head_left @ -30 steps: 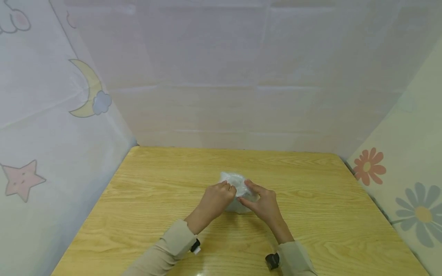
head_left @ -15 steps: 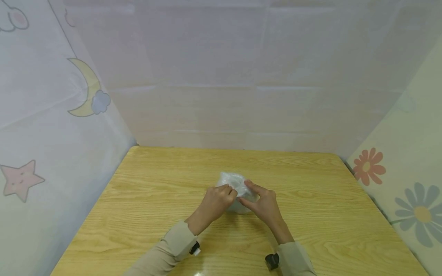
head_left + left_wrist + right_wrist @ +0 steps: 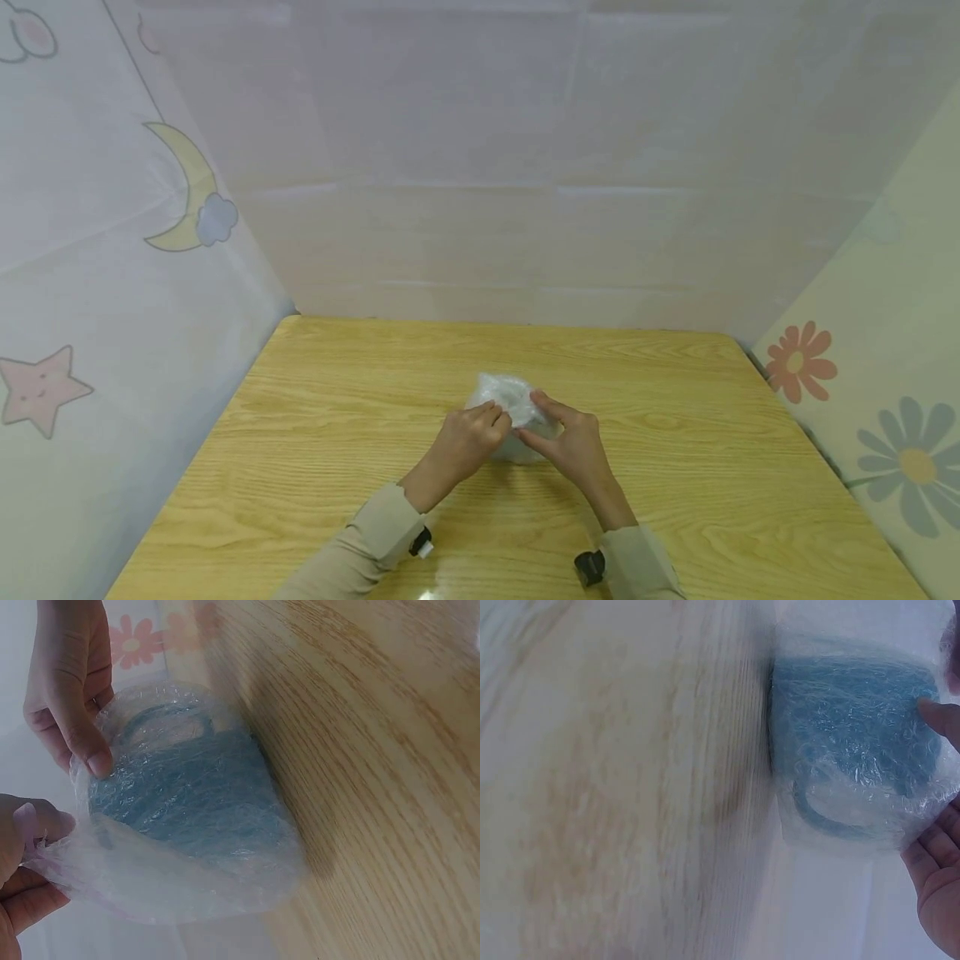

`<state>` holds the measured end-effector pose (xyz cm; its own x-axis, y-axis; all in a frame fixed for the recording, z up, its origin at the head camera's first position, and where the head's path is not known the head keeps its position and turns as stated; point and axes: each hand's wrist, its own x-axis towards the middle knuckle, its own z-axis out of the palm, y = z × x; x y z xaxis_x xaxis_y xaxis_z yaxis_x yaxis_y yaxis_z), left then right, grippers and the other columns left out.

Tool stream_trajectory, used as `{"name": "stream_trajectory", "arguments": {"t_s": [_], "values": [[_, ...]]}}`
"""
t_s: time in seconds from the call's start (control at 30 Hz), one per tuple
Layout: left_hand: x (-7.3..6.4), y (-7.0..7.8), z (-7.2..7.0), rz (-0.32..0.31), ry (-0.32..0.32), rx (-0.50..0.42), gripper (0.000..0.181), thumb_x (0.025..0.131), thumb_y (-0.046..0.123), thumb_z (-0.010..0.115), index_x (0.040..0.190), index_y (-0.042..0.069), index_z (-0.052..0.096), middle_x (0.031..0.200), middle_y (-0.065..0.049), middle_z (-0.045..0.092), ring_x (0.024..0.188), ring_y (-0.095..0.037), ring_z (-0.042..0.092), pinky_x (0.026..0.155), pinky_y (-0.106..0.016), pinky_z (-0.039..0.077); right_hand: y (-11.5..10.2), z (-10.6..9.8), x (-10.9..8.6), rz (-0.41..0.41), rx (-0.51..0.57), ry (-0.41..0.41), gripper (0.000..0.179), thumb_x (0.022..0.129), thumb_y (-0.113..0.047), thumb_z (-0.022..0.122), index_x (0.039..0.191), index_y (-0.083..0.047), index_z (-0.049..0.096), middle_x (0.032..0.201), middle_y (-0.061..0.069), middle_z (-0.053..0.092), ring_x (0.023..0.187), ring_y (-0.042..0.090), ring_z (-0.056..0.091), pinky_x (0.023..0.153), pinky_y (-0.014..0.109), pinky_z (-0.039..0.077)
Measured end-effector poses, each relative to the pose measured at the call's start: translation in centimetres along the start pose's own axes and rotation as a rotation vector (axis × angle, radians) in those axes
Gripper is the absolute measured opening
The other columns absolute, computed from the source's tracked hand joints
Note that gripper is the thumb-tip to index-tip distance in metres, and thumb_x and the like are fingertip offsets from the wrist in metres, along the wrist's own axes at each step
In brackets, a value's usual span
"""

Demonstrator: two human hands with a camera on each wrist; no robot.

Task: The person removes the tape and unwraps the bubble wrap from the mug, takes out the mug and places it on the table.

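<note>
A blue mug (image 3: 855,720) stands on the table, wrapped in clear bubble wrap (image 3: 172,889). Its curved handle (image 3: 821,817) shows through the plastic on the right hand's side. From the left, my left hand (image 3: 467,440) pinches a gathered end of the wrap near the mug's top. A pale pinkish bit of film pokes out by those fingertips in the left wrist view. My right hand (image 3: 573,440) holds the wrapped mug at its upper right, thumb on the near side and fingers on the far side. The mug's mouth is covered by crumpled wrap.
The wooden table (image 3: 337,375) extends around the mug on all sides. A pale sheet (image 3: 465,167) hangs behind it, with printed sheets at left and right. Dark wrist devices, such as the right one (image 3: 590,568), sit at both sleeves.
The left hand has shifted very slightly left with its pinch on the wrap. The right hand and the wrapped mug stay where they were.
</note>
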<state>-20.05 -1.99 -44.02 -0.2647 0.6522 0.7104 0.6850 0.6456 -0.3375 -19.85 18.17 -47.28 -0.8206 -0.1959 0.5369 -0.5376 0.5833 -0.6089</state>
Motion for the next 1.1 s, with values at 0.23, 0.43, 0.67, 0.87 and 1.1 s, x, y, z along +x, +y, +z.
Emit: {"name": "stream_trajectory", "arguments": {"t_s": [0.23, 0.43, 0.67, 0.87, 1.1], "values": [[-0.2, -0.2, 0.1, 0.005, 0.015, -0.027, 0.014, 0.075, 0.004, 0.082, 0.076, 0.004, 0.068, 0.079, -0.006, 0.069, 0.067, -0.013, 0.069, 0.051, -0.019, 0.053, -0.1, -0.1, 0.0, -0.025, -0.003, 0.007, 0.058, 0.072, -0.016, 0.087, 0.120, 0.006, 0.064, 0.121, 0.017, 0.061, 0.109, 0.033, 0.060, 0.082, 0.043, 0.055], [-0.4, -0.4, -0.1, 0.002, 0.000, -0.053, 0.011, 0.080, -0.001, 0.077, 0.079, 0.003, 0.066, 0.079, -0.006, 0.066, 0.060, -0.010, 0.063, 0.048, -0.016, 0.050, -0.2, -0.1, 0.0, -0.018, 0.005, 0.011, 0.057, 0.072, -0.016, 0.087, 0.120, 0.006, 0.064, 0.122, 0.017, 0.061, 0.110, 0.032, 0.059, 0.079, 0.042, 0.056], [-0.6, -0.5, -0.3, -0.004, 0.001, -0.060, 0.009, 0.090, -0.001, 0.067, 0.082, 0.002, 0.064, 0.082, -0.007, 0.066, 0.059, -0.010, 0.063, 0.047, -0.015, 0.049, -0.2, -0.1, 0.0, -0.024, -0.011, 0.016, 0.057, 0.072, -0.016, 0.088, 0.119, 0.006, 0.065, 0.121, 0.017, 0.061, 0.109, 0.032, 0.060, 0.082, 0.043, 0.055], [-0.4, -0.6, -0.7, -0.026, -0.012, -0.071, 0.009, 0.087, -0.003, 0.069, 0.082, 0.002, 0.063, 0.082, -0.007, 0.067, 0.062, -0.012, 0.064, 0.051, -0.016, 0.051, -0.1, -0.1, 0.0, -0.037, -0.020, 0.026, 0.056, 0.072, -0.016, 0.088, 0.118, 0.006, 0.065, 0.120, 0.017, 0.062, 0.107, 0.032, 0.061, 0.073, 0.038, 0.057], [0.4, -1.3, -1.4, -0.115, -0.064, -0.090, 0.026, 0.080, 0.021, 0.082, 0.084, 0.003, 0.065, 0.075, -0.005, 0.065, 0.058, -0.010, 0.062, 0.047, -0.016, 0.049, -0.1, -0.1, 0.0, -0.022, -0.015, 0.024, 0.056, 0.072, -0.014, 0.088, 0.119, 0.006, 0.065, 0.120, 0.017, 0.062, 0.107, 0.034, 0.061, 0.082, 0.043, 0.054]]}}
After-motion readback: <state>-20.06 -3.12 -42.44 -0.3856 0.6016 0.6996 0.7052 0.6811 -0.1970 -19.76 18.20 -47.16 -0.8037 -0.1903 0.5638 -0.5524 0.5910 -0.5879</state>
